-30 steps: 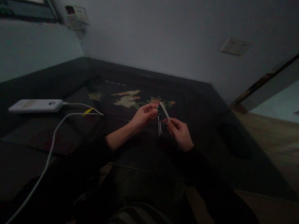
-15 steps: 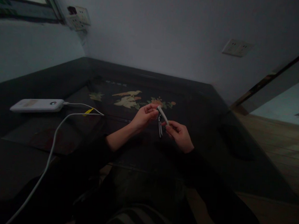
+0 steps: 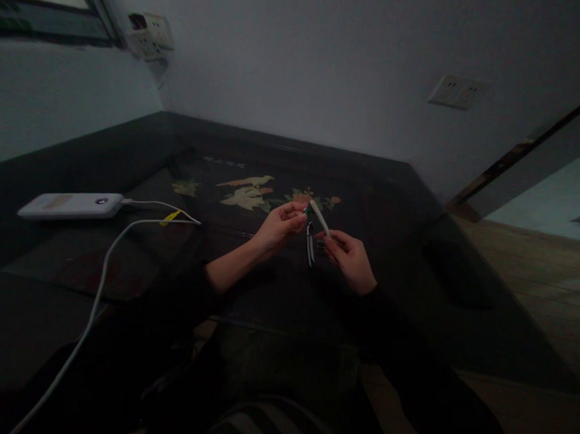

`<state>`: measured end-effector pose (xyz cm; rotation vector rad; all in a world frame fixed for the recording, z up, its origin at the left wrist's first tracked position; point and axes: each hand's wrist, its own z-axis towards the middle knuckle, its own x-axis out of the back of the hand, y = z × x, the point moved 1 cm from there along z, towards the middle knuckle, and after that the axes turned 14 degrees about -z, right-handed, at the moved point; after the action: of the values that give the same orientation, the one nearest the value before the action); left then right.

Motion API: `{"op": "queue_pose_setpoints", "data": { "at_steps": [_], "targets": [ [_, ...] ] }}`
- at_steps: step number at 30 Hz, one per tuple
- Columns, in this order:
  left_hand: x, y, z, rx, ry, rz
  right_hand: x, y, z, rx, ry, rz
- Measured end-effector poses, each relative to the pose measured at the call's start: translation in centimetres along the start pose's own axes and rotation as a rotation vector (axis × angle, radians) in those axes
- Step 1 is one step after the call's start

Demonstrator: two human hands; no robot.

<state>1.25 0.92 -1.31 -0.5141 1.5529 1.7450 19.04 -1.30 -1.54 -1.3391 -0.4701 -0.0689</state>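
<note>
Nail clipper (image 3: 313, 234) lever raised, right hand (image 3: 349, 259) grip, left hand (image 3: 280, 226) fingertips pinched

Dim light, detail limited. Both arms in dark, near-black long sleeves. Left sleeve (image 3: 168, 314) is pushed back up the forearm, so a good stretch of bare forearm shows behind the left hand (image 3: 278, 226). Right sleeve (image 3: 408, 366) runs right down to the wrist, cuff ending just behind the right hand (image 3: 349, 259). Both hands bare: no gloves, no rings or watch that I can make out. Fabric looks plain, no logos or stripes on the sleeves. Below the hands, dark trousers over the lap (image 3: 282, 365); further down a striped light-and-dark garment edge (image 3: 269, 426), too dark to say more.
</note>
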Motion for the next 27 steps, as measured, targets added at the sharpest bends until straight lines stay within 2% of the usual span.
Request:
{"op": "queue_pose_setpoints", "data": {
  "at_steps": [3,7,13,18,27],
  "targets": [
    [0.08,-0.03,0.0,0.006,-0.011,0.001,0.04,-0.06,0.0,0.016,0.038,-0.031],
    [-0.08,0.1,-0.09,0.005,0.003,-0.002,0.01,-0.18,-0.2,0.035,0.024,-0.073],
    [-0.56,0.31,-0.2,0.008,0.007,-0.022,-0.02,-0.15,-0.56,0.058,-0.061,-0.069],
    [-0.52,0.34,-0.16,0.017,0.015,-0.026,-0.12,-0.4,-0.62,0.04,-0.165,0.053],
    [-0.23,0.13,-0.02,0.0,-0.008,0.0,0.12,-0.09,-0.06,0.026,0.015,-0.05]
  ]
}}
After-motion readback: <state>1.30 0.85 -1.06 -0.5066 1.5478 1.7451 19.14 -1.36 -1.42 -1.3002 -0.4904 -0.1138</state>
